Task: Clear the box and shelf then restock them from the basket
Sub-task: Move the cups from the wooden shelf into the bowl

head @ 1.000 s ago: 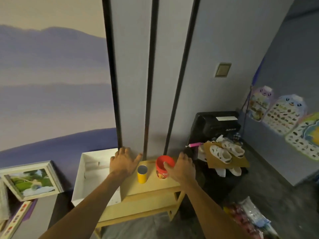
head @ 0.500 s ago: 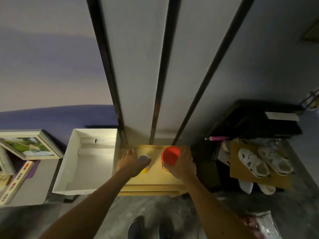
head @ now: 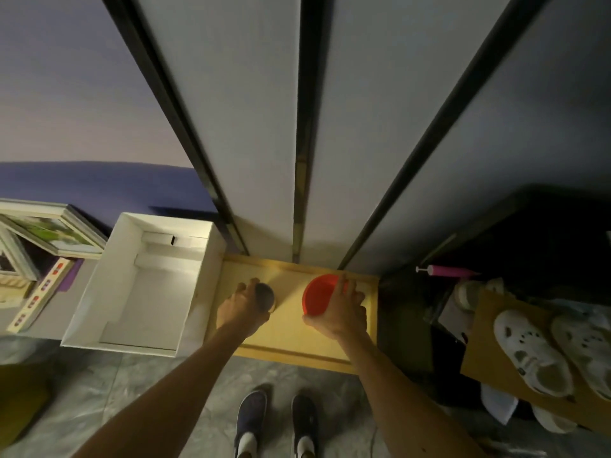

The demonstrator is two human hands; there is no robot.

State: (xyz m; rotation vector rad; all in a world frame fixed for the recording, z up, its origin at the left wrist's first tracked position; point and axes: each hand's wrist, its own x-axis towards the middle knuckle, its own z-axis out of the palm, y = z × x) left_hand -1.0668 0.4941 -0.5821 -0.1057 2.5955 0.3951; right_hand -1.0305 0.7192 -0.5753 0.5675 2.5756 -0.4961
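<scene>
Head view: my left hand [head: 243,309] curls round a small grey-topped can [head: 265,293]. My right hand [head: 342,314] grips the red cup [head: 317,295]. Both stand on the wooden shelf [head: 291,338]. White box [head: 142,292] sits just beside the shelf's left end. Framed pictures [head: 49,229] far left, white clogs [head: 532,352] on cardboard [head: 489,335] to the right, my shoes [head: 277,421] below.

Red cup [head: 318,295], white box [head: 142,285]

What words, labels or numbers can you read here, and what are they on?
No text is readable.
The board at left: red marks, too blurred to read.
The framed picture: an image, no words legible.
The red cup and tube: seen from above, sides hidden.
</scene>
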